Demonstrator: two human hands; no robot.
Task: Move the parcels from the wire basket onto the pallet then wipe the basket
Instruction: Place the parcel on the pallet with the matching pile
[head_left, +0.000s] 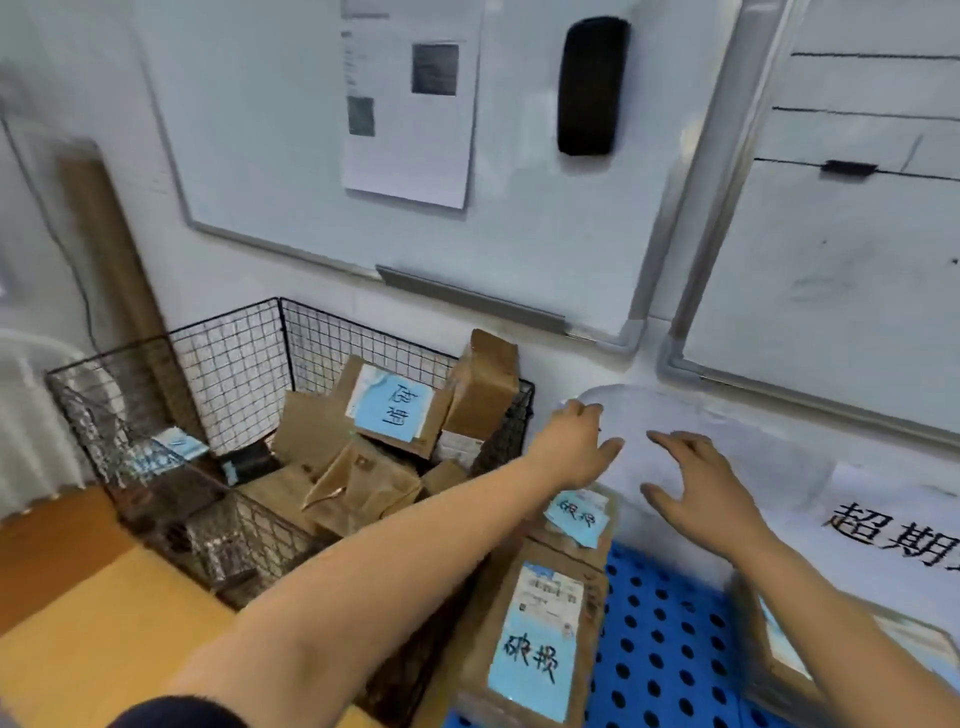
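White bag (691, 415): blurred, edges unclear.
Blue pallet (657, 639): cut off below.
Brown parcels (358, 483): heaped in wire basket (234, 364), blue labels.
Left hand (576, 449), right hand (698, 499): fingers wide, holding nothing.

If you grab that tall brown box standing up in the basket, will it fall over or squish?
Probably tippy: the tall brown box stands on end atop loose parcels by the wire basket corner. Its flat cardboard sides suggest it stays stiff, not squishy.
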